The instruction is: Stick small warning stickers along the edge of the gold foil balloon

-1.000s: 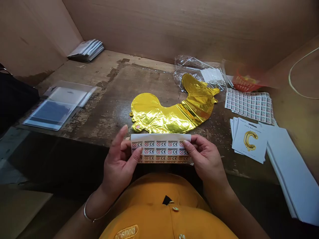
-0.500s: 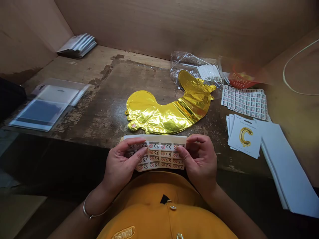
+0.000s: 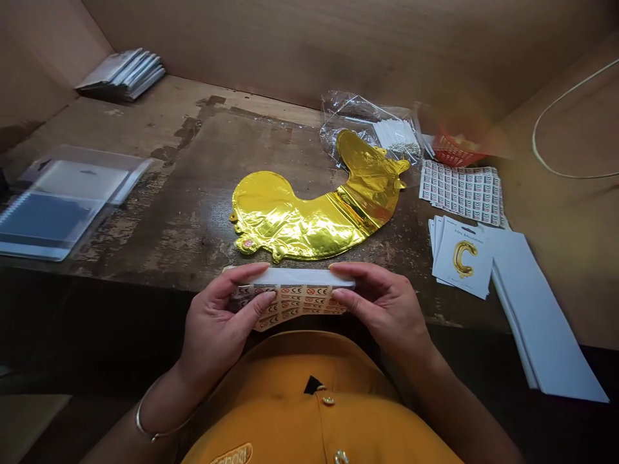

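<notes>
A sheet of small CE warning stickers point(image 3: 300, 298) is held over the table's front edge, between both hands. My left hand point(image 3: 220, 322) grips its left end, thumb pressed on the stickers. Its right end is pinched by my right hand point(image 3: 387, 306). The top strip of the sheet is bent over toward me. Just beyond it a flat gold foil balloon point(image 3: 314, 212) lies on the worn wooden table point(image 3: 193, 174).
A larger sticker sheet point(image 3: 461, 191), a fan of white cards printed with a gold C point(image 3: 461, 254) and a stack of white cards point(image 3: 536, 316) lie at the right. A clear bag of white sticks point(image 3: 387, 132), a red basket point(image 3: 452, 151), clear sleeves point(image 3: 62, 200) at the left.
The sticker sheet has tilted flatter and its top strip has folded over. Both hands stayed on its ends. The view has shifted, so everything sits a little further left.
</notes>
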The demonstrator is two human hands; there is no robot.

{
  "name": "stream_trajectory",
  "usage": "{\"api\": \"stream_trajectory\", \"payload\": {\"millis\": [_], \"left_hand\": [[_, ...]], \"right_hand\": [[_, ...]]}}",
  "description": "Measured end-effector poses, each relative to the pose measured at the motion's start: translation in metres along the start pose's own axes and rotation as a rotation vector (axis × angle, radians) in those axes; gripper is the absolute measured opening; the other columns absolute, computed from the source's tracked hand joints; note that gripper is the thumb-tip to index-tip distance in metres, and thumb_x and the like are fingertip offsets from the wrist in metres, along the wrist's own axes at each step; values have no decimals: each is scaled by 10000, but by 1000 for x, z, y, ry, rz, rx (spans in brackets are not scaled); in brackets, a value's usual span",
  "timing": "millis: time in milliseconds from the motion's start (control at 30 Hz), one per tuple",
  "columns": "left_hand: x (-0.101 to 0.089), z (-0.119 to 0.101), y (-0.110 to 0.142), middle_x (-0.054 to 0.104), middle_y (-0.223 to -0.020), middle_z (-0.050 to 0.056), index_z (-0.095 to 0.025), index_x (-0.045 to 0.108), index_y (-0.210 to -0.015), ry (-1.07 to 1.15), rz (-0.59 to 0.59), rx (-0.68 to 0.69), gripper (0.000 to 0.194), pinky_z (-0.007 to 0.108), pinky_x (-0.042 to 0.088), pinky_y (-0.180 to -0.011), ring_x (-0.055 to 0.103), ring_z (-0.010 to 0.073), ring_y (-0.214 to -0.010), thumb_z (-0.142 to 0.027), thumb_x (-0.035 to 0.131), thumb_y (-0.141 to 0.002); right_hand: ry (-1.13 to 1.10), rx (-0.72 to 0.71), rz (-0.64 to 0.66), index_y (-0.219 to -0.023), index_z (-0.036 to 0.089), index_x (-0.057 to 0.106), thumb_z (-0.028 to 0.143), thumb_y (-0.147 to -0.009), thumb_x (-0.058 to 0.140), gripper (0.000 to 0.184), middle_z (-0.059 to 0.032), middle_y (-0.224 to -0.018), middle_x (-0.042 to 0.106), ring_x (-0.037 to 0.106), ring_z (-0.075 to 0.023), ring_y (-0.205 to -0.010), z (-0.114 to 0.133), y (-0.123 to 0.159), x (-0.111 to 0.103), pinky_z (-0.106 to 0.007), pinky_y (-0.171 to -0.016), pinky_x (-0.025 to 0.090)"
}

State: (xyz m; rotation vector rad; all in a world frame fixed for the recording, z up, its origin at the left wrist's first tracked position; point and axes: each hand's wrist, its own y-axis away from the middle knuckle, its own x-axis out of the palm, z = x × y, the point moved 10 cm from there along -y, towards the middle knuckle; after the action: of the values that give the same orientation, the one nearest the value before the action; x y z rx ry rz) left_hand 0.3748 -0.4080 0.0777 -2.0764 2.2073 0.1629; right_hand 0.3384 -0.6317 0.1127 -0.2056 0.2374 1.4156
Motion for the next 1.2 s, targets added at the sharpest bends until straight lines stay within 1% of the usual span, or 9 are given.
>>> {"api": "stream_trajectory", "payload": {"millis": [167, 300, 433, 500, 567, 667, 833, 967, 1200], "left_hand": [[1, -5, 0, 705, -829, 0, -242, 717, -897, -145, 52, 20, 147, 241, 550, -649, 661, 152, -708, -341, 708, -788], [-3, -24, 0, 597, -1043, 54, -254, 713, -811, -423, 55, 201, 128, 384, 508, -891, 602, 244, -993, -376, 677, -802], [-11, -44, 0, 511, -1285, 63, -235, 655, -735, -455, -5, 364, 106, 495, 294, -1127, 422, 315, -1296, -320, 687, -790], [-6, -28, -7, 627, -1140, 55, -242, 623, -793, -308, 126, 213, 98, 455, 439, -1018, 570, 275, -1143, -318, 684, -796], [2, -2, -11, 689, -892, 31, -247, 623, -891, -129, 268, -34, 188, 350, 568, -728, 670, 216, -809, -354, 716, -767], [7, 20, -11, 669, -697, 17, -206, 678, -845, 18, 314, -218, 247, 241, 518, -494, 620, 159, -576, -375, 773, -693], [6, 23, -12, 680, -672, 4, -188, 700, -729, 83, 201, -214, 139, 205, 522, -511, 625, 131, -576, -294, 774, -679], [8, 25, -10, 701, -689, 5, -195, 727, -791, 144, 207, -233, 155, 202, 538, -531, 647, 132, -598, -293, 783, -684], [-4, 33, -11, 711, -748, 1, -205, 727, -799, 244, 127, -217, 117, 182, 538, -625, 653, 110, -679, -283, 774, -726]], "right_hand": [[173, -35, 1, -871, 214, 726, 266, -825, 672, 88, -17, -792, 730, 666, -146, -692, 7, 2, -2, -284, -677, 561], [337, -145, -19, -838, 234, 718, 275, -847, 645, 84, -32, -832, 675, 631, -174, -807, 21, 3, -3, -329, -764, 525], [300, -168, -1, -797, 220, 679, 256, -851, 636, 78, -54, -1017, 630, 595, -194, -990, 24, 0, -2, -338, -879, 483], [181, -99, 76, -818, 211, 650, 255, -872, 610, 80, -32, -925, 658, 623, -158, -870, 16, -1, 4, -289, -795, 504], [107, -40, 93, -826, 207, 634, 268, -876, 607, 83, -4, -786, 650, 610, -127, -719, 9, -1, 6, -241, -665, 500], [82, 5, 39, -801, 201, 620, 290, -849, 640, 103, -1, -755, 635, 595, -119, -679, 0, -2, 0, -220, -609, 488], [-75, 211, 133, -923, 188, 653, 357, -780, 704, 228, -21, -744, 673, 623, -143, -656, -31, -6, 9, -235, -558, 510], [-37, 202, 91, -759, 180, 692, 347, -764, 716, 169, -24, -710, 675, 617, -141, -640, -33, -11, 4, -228, -561, 504], [-109, 201, 90, -768, 196, 710, 361, -789, 699, 167, -16, -695, 673, 610, -134, -622, -38, -9, 9, -218, -545, 493]]}}
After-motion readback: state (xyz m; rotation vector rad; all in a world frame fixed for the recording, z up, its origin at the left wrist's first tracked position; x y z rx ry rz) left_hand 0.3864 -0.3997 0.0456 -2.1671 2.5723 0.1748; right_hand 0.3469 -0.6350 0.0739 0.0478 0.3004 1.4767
